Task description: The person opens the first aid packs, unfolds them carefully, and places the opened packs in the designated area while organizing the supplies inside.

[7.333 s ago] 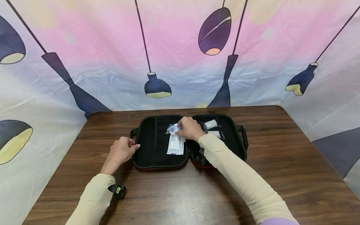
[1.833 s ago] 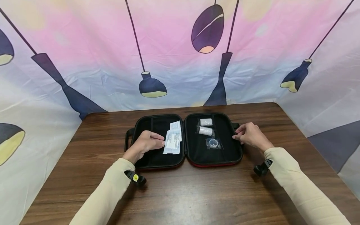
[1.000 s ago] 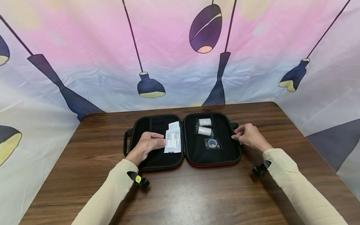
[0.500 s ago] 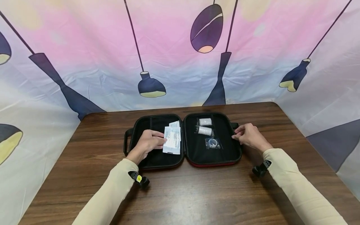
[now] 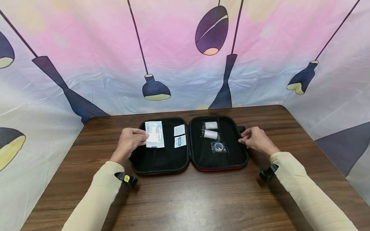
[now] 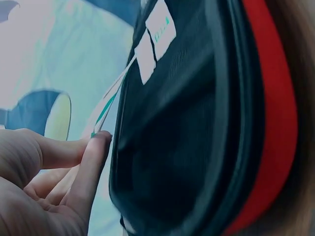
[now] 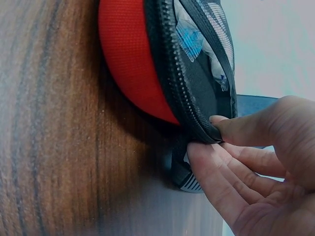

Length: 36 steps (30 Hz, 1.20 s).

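An open black case [image 5: 170, 162] with a red outside lies on the table. My left hand [image 5: 128, 142] pinches a flat white packet [image 5: 155, 134] by its edge, over the left half's outer side. The left wrist view shows the packet [image 6: 109, 101] edge-on between thumb and finger. Two small white sachets [image 5: 180, 141] lie near the hinge. My right hand [image 5: 257, 139] pinches the outer rim of the right half between thumb and fingers, as the right wrist view [image 7: 256, 167] shows. That half holds two wrapped white bandage rolls [image 5: 210, 134] and a bagged white ring [image 5: 218, 147], perhaps tape.
The case stands toward the back of a brown wooden table [image 5: 185, 202]. A patterned cloth [image 5: 185, 54] hangs behind it. At the case's right side is a black carry handle [image 5: 241, 129], partly behind my right hand.
My left hand has lifted the white packet off the sachets and carried it left, uncovering a second sachet. Earlier the right hand carried the bagged ring; it now lies in the right half.
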Available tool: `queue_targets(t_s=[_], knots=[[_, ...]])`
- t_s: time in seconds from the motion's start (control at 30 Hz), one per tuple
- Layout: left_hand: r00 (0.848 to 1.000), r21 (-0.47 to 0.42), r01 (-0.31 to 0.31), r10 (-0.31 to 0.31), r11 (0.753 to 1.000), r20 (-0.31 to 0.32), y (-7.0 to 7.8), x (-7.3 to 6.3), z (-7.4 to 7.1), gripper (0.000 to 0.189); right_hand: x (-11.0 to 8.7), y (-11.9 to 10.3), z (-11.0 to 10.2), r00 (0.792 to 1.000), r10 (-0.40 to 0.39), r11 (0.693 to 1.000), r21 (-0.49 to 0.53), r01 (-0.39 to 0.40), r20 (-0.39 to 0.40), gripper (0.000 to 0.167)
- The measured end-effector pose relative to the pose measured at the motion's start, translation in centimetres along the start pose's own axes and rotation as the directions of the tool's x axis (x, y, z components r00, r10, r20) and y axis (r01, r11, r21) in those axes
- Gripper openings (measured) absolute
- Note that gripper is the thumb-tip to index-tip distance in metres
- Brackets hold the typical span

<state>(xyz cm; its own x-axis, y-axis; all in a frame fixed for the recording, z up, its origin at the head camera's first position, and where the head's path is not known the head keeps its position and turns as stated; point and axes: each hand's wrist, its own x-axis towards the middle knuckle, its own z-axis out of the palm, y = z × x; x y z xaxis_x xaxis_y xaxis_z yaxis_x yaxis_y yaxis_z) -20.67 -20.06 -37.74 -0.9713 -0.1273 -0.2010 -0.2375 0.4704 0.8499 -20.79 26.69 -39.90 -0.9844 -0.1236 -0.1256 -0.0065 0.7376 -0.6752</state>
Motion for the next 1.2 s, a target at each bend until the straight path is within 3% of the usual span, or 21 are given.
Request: queue_targets(t_s=[0.17, 0.4, 0.67, 0.9, 1.2], knots=[[0.999, 0.031, 0.002, 0.000, 1.000, -0.053, -0.7, 0.5, -1.4, 0.034, 0.0, 0.1, 0.1, 1.000, -0.005, 1.000, -0.011, 0.005, -0.001, 0.026], [0.994, 0.159, -0.070, 0.083, 0.985, -0.076, -1.1, 0.9, -2.5, 0.032, 0.0, 0.3, 0.1, 1.000, -0.010, 1.000, 0.007, 0.010, 0.009, 0.028], [0.991, 0.385, -0.100, 0.129, 0.917, -0.048, -0.2, 1.4, -1.9, 0.029, 0.1, 0.3, 0.0, 1.000, -0.010, 1.000, -0.008, 0.010, -0.001, 0.029], [0.998, 0.369, -0.057, 0.060, 0.928, 0.004, 0.1, 1.8, -0.6, 0.034, 0.0, 0.4, 0.1, 1.000, -0.016, 1.000, -0.006, 0.016, -0.010, 0.030], [0.997, 0.311, -0.070, 0.058, 0.948, 0.045, 0.3, 1.9, 1.2, 0.030, 0.0, 0.4, 0.1, 1.000, -0.011, 1.000, 0.008, 0.011, -0.003, 0.031]])
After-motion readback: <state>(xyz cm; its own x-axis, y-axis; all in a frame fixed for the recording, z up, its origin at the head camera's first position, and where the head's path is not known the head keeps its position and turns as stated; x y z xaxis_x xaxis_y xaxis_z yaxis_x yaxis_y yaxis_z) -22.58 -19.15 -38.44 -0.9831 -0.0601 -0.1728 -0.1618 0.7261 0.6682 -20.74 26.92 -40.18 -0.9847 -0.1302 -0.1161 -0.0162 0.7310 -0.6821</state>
